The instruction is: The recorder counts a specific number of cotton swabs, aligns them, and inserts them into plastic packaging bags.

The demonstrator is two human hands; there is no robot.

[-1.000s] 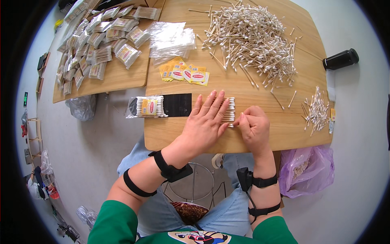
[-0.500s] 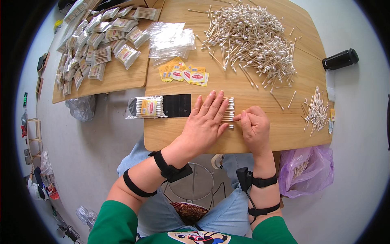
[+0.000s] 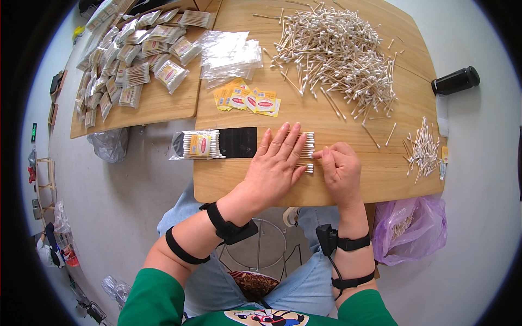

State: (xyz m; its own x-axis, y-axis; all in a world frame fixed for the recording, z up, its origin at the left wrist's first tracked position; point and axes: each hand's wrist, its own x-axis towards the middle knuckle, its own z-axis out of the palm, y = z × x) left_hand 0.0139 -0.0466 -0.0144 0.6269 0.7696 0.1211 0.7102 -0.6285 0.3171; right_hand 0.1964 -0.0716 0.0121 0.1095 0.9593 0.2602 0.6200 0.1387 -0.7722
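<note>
My left hand lies flat, fingers stretched, over a row of cotton swabs on the table. Their white tips stick out past its right side, and the palm hides most of the sticks. A small gap parts the upper tips from a few lower ones beside my left thumb. My right hand is curled, its index finger pointing left and reaching the tips at that gap. I see nothing held in it. Left of my left hand, a clear bag of swabs with a yellow label lies at the end of a black strip.
Loose swabs form a big heap at the back and a smaller pile at right. Yellow labels and clear bags lie behind my left hand. Filled packs cover the left table. A purple bag hangs at right.
The lower group of swab tips beside my left thumb now shows more tips, set apart from the upper row. Both hands have stayed almost in place.
</note>
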